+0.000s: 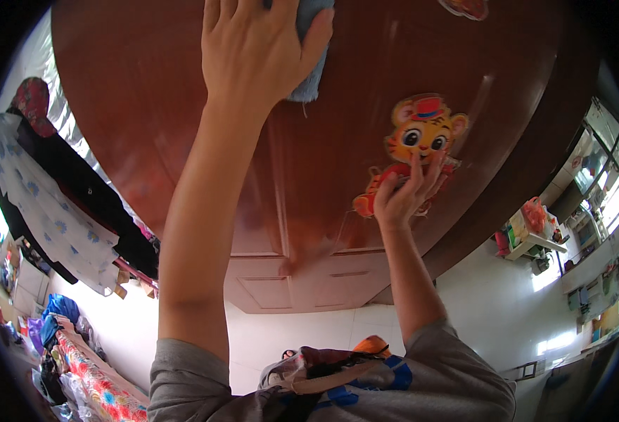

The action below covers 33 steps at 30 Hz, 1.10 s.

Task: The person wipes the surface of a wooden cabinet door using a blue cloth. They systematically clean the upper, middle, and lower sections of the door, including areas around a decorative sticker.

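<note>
Before me stands a glossy reddish-brown wooden door [146, 84] with moulded panels. High on it, at the top edge of the view, my left hand [251, 58] presses a light-blue cloth [313, 79] with a frayed edge against the wood. The fingertips and part of the cloth are cut off by the frame. Lower and to the right, a cartoon tiger sticker [425, 126] with a red hat is on the door. My right hand [407, 195] rests over the sticker's lower body, fingers slightly apart, covering part of it.
Another sticker [465, 8] shows partly at the top right. Hanging clothes [51, 211], with a patterned cap [35, 105], are at the left. Below them is a floral cloth [93, 374] beside bags. At the right, a small table [531, 245] bears a red plastic bag [535, 216].
</note>
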Available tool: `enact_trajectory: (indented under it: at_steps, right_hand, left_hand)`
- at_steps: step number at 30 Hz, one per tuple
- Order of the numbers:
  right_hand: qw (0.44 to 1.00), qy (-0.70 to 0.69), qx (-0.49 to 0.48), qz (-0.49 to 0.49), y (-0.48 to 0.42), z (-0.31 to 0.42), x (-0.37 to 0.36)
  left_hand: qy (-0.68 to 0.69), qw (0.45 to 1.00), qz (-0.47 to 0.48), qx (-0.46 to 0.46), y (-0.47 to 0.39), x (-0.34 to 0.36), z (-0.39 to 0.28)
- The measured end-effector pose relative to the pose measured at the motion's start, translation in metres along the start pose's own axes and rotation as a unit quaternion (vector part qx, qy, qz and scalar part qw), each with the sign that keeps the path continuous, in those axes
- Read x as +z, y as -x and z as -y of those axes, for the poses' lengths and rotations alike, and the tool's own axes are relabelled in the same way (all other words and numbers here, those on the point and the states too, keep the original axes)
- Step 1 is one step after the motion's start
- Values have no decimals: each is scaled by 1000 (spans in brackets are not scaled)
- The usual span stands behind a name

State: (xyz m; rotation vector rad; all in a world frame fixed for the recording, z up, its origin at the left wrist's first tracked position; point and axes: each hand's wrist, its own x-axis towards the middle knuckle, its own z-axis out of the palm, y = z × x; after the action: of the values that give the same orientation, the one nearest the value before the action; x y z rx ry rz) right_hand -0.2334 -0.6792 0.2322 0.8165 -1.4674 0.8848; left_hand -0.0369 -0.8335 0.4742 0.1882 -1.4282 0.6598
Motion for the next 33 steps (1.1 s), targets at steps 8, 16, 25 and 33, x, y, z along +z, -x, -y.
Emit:
enact_trajectory:
  at_steps: [8, 16, 25, 33]
  right_hand:
    - [997, -68, -26, 40, -15, -45, -60]
    - [998, -50, -46, 13, 6, -165, -45]
    - [994, -97, -40, 28, 8, -179, -45]
    - [992, -118, -22, 32, 11, -179, -44]
  left_hand:
    - [9, 997, 80, 2, 44, 16, -69]
    - [-60, 935, 104, -334, 295, -37, -160]
    - [-109, 875, 122, -456, 259, -21, -178]
    - [-96, 908, 55, -404, 137, -3, -125]
